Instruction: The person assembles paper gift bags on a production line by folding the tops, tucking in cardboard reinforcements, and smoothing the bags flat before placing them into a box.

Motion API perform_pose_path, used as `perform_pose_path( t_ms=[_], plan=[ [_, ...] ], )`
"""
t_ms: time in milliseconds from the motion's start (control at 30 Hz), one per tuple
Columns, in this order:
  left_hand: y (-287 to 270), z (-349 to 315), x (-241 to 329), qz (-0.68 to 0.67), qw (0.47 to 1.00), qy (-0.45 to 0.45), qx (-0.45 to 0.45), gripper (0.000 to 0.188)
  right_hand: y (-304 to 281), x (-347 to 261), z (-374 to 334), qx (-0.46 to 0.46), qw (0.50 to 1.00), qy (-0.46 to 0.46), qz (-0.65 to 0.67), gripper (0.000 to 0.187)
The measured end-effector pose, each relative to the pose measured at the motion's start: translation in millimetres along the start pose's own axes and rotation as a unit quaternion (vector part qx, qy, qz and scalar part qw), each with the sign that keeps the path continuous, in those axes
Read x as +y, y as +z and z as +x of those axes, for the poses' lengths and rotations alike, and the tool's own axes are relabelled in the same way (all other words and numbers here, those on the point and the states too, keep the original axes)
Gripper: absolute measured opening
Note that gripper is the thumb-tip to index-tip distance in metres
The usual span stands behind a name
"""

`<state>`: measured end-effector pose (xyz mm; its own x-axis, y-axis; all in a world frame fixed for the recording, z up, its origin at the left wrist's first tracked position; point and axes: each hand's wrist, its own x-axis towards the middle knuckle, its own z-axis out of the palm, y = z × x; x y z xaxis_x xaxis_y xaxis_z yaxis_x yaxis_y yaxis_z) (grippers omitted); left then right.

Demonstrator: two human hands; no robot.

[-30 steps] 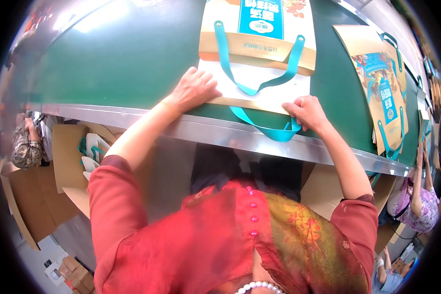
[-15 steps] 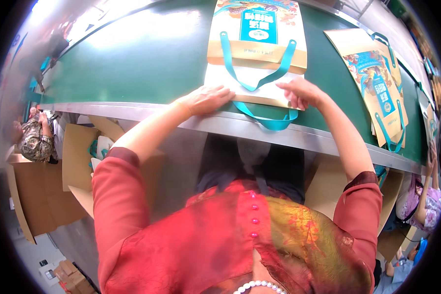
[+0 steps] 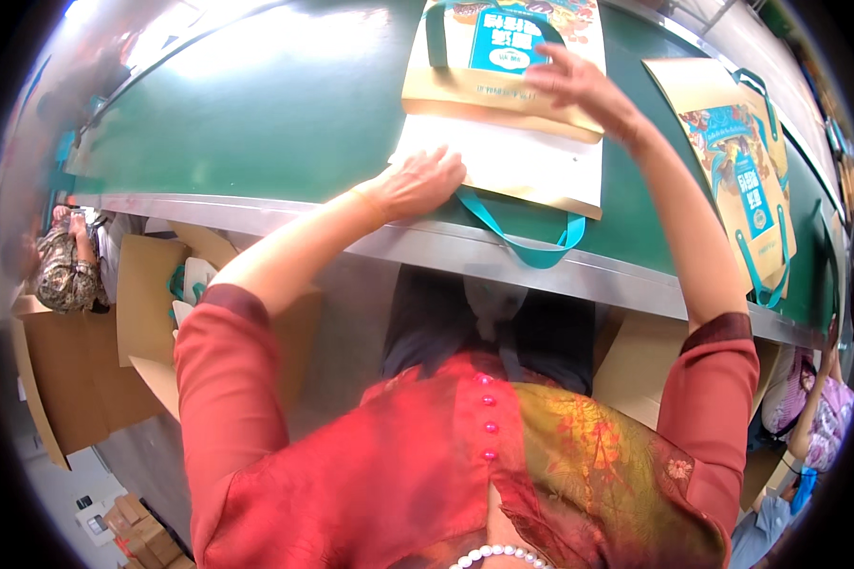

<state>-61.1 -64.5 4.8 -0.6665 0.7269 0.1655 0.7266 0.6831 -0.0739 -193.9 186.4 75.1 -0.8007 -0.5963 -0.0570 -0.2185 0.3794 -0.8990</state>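
Note:
In front of me on the green table lies a gold gift bag [image 3: 427,87] with a blue panel and printed pictures. Its near part is a white flap or inner face [image 3: 531,161]; which one I cannot tell. My left hand [image 3: 419,182] rests flat on the near left corner of that white part, fingers stretched out. Over the printed front hovers my right hand [image 3: 584,87], fingers spread and holding nothing. Beside it the upper teal ribbon handle [image 3: 436,38] lies folded up across the print. The other ribbon handle [image 3: 531,254] hangs over the table's near edge.
More gold bags [image 3: 731,161] with teal handles lie overlapping on the right of the green table [image 3: 237,142]. Below its metal edge [image 3: 626,278] stand open cardboard boxes [image 3: 147,294]. Other people sit or stand at far left [image 3: 66,270] and far right [image 3: 826,417].
The upper ribbon handle has flipped from hanging toward me to lying up over the print. My right hand has moved up and away from the bag's near edge; the left stays nearly put.

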Motion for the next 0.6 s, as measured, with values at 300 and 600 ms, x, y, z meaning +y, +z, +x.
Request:
perform_pose_path(
  t_ms=[300,600],
  plan=[
    [-36.8,40.5,-61.9,-0.347,0.915,-0.125,-0.166,0.017,11.9,31.8,-54.3,-0.143,0.931,-0.014,-0.336,0.034],
    [6.1,73.8,-97.8,-0.258,0.927,-0.186,-0.197,0.015,-12.2,64.1,2.6,-0.167,0.958,0.188,-0.14,0.031]
  ],
)
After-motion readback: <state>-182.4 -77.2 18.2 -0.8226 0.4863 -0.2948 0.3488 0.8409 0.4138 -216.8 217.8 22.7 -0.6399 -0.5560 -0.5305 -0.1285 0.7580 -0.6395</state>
